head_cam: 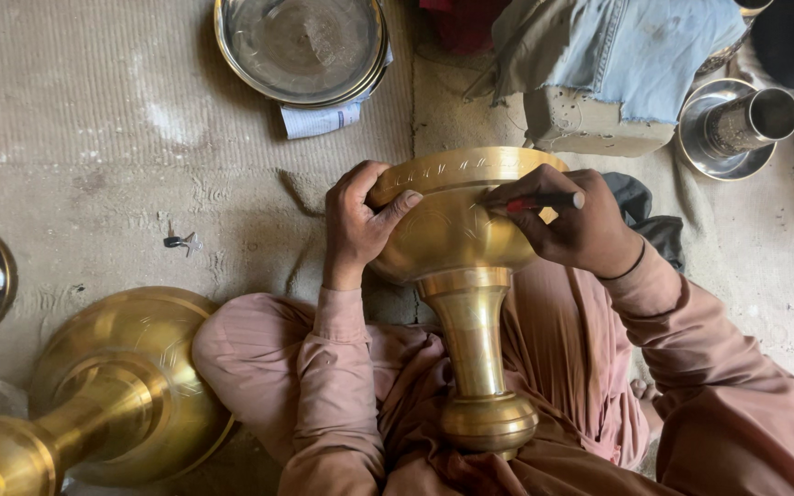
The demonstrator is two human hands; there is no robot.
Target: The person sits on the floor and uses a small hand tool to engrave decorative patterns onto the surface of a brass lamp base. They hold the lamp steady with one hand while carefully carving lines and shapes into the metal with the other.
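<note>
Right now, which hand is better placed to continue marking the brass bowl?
The right hand: it already holds the dark tool with its tip against the brass bowl. The left hand only grips the rim.

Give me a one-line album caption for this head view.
Left hand steadies a brass goblet-shaped vessel while the right hand presses a marking tool to it.

No signs or screens, one crumpled white wrapper with blue print [323, 118], tucked under the steel plates [298, 46], top centre
</note>
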